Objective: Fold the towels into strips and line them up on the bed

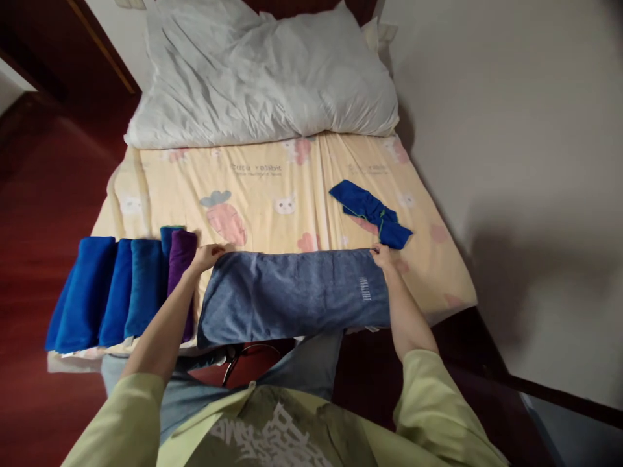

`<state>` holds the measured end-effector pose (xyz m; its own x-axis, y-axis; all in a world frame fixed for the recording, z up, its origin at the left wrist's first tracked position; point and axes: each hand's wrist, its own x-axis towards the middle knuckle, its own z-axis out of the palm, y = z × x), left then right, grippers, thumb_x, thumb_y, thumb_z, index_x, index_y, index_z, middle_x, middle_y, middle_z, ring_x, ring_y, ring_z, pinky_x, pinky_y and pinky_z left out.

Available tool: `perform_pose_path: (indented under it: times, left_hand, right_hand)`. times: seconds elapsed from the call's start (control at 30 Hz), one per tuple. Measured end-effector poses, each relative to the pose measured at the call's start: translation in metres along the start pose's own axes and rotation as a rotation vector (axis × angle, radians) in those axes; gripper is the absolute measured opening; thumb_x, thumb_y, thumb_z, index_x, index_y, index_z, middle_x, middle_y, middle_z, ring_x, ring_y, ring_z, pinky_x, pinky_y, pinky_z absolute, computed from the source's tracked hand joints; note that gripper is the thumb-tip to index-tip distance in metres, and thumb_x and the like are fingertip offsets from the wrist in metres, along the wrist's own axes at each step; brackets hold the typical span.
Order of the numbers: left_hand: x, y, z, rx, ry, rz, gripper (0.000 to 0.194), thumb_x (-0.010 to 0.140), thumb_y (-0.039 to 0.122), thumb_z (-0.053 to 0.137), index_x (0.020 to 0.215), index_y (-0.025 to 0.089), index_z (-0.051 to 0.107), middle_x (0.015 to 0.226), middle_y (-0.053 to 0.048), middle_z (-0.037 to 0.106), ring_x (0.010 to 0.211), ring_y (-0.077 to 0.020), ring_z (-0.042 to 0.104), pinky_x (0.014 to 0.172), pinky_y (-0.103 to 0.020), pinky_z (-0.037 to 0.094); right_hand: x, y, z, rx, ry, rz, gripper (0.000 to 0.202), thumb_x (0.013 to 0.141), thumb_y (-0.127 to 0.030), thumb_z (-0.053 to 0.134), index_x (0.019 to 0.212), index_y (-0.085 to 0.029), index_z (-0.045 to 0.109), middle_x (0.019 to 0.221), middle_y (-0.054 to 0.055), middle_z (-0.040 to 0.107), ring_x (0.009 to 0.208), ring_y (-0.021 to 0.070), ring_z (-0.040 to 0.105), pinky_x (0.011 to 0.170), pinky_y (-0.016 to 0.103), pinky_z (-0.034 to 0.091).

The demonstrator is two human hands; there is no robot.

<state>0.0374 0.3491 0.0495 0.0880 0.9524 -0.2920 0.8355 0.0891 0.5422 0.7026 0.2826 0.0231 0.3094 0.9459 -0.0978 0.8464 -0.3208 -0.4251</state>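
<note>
A grey-blue towel (292, 292) with light lettering near its right end lies stretched out along the front edge of the bed. My left hand (210, 256) pinches its far left corner. At the far right corner, my right hand (381, 254) grips the towel's edge between thumb and fingers. Just beyond that hand lies a crumpled blue cloth (365, 204) with green edging. Beside my left forearm stands a row of folded towels, among them a purple towel (182, 253), a teal-blue towel (146, 279) and a bright blue towel (87, 292).
The bed (272, 220) has a yellow sheet with rabbit and carrot prints. A large white quilt (272, 78) is heaped at the far end. A pale wall (511, 130) runs along the right, and dark red floor (43, 194) shows on the left.
</note>
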Motion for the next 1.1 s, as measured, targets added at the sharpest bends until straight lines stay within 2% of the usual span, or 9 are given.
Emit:
perform_pose_path:
  times: [0.1, 0.2, 0.33, 0.4, 0.57, 0.73, 0.83, 0.97, 1.1]
  left_hand:
    - [0.006, -0.013, -0.008, -0.051, -0.148, -0.002, 0.043, 0.069, 0.057, 0.067, 0.088, 0.020, 0.077, 0.088, -0.004, 0.078, 0.087, -0.0240, 0.071, 0.077, -0.027, 0.053]
    - [0.010, -0.020, -0.015, -0.085, -0.299, 0.086, 0.044, 0.064, 0.062, 0.068, 0.077, 0.021, 0.075, 0.084, -0.005, 0.077, 0.085, -0.0231, 0.070, 0.077, -0.026, 0.052]
    - [0.014, -0.021, -0.022, -0.010, -0.336, 0.092, 0.040, 0.068, 0.060, 0.063, 0.076, 0.022, 0.072, 0.078, -0.004, 0.075, 0.078, -0.0223, 0.069, 0.073, -0.027, 0.052]
    - [0.016, -0.019, -0.026, 0.069, -0.257, 0.102, 0.033, 0.070, 0.054, 0.061, 0.076, 0.023, 0.069, 0.076, -0.003, 0.074, 0.076, -0.0226, 0.068, 0.072, -0.028, 0.051]
    - [0.029, -0.009, -0.038, 0.191, 0.088, 0.196, 0.021, 0.076, 0.039, 0.057, 0.085, 0.022, 0.066, 0.081, -0.006, 0.072, 0.081, -0.0238, 0.067, 0.079, -0.031, 0.050]
    - [0.048, 0.003, -0.042, 0.260, 0.232, 0.252, 0.024, 0.085, 0.028, 0.047, 0.094, 0.020, 0.068, 0.095, -0.010, 0.071, 0.089, -0.0249, 0.066, 0.083, -0.033, 0.050]
    - [0.056, 0.007, -0.035, 0.357, 0.312, 0.181, 0.028, 0.089, 0.026, 0.042, 0.095, 0.018, 0.069, 0.101, -0.015, 0.069, 0.098, -0.0299, 0.064, 0.082, -0.038, 0.050]
    - [0.059, 0.016, -0.020, 0.406, 0.315, 0.076, 0.032, 0.094, 0.030, 0.040, 0.098, 0.015, 0.069, 0.101, -0.020, 0.068, 0.106, -0.0370, 0.060, 0.084, -0.047, 0.049]
    - [0.035, 0.040, -0.001, 0.349, 0.442, 0.038, 0.036, 0.095, 0.028, 0.039, 0.114, 0.013, 0.066, 0.120, -0.025, 0.063, 0.123, -0.0412, 0.052, 0.099, -0.059, 0.040]
  right_hand:
    - [0.008, 0.010, -0.002, 0.045, -0.050, 0.031, 0.020, 0.075, -0.021, 0.059, 0.086, -0.018, 0.075, 0.086, 0.007, 0.078, 0.081, 0.0218, 0.073, 0.076, 0.031, 0.057]
    - [0.010, 0.013, -0.007, 0.101, -0.025, 0.023, 0.017, 0.077, -0.028, 0.063, 0.083, -0.018, 0.075, 0.087, 0.007, 0.079, 0.085, 0.0236, 0.073, 0.079, 0.033, 0.057]
    - [0.009, 0.011, -0.014, 0.151, -0.072, -0.040, 0.013, 0.074, -0.030, 0.069, 0.078, -0.019, 0.076, 0.085, 0.005, 0.079, 0.083, 0.0245, 0.073, 0.080, 0.034, 0.057]
    - [0.012, 0.010, -0.017, 0.142, -0.076, -0.050, 0.010, 0.073, -0.029, 0.071, 0.076, -0.020, 0.075, 0.084, 0.005, 0.079, 0.081, 0.0245, 0.073, 0.081, 0.035, 0.057]
    - [0.028, 0.004, -0.021, 0.071, 0.092, 0.024, 0.015, 0.079, -0.027, 0.068, 0.084, -0.015, 0.076, 0.086, 0.010, 0.078, 0.080, 0.0255, 0.072, 0.081, 0.035, 0.055]
    - [0.046, -0.015, -0.014, -0.041, 0.194, 0.032, 0.022, 0.087, -0.027, 0.061, 0.096, -0.014, 0.075, 0.097, 0.016, 0.076, 0.090, 0.0290, 0.069, 0.088, 0.038, 0.052]
    - [0.054, -0.029, -0.003, -0.058, 0.231, 0.074, 0.023, 0.089, -0.026, 0.057, 0.099, -0.015, 0.075, 0.101, 0.017, 0.074, 0.092, 0.0297, 0.066, 0.089, 0.039, 0.051]
    - [0.057, -0.043, 0.010, -0.063, 0.242, 0.217, 0.026, 0.088, -0.025, 0.057, 0.103, -0.014, 0.075, 0.105, 0.021, 0.070, 0.098, 0.0326, 0.063, 0.089, 0.044, 0.051]
    - [0.036, -0.069, 0.020, -0.135, 0.310, 0.146, 0.036, 0.093, -0.025, 0.049, 0.119, -0.010, 0.069, 0.126, 0.025, 0.062, 0.124, 0.0395, 0.050, 0.102, 0.056, 0.042]
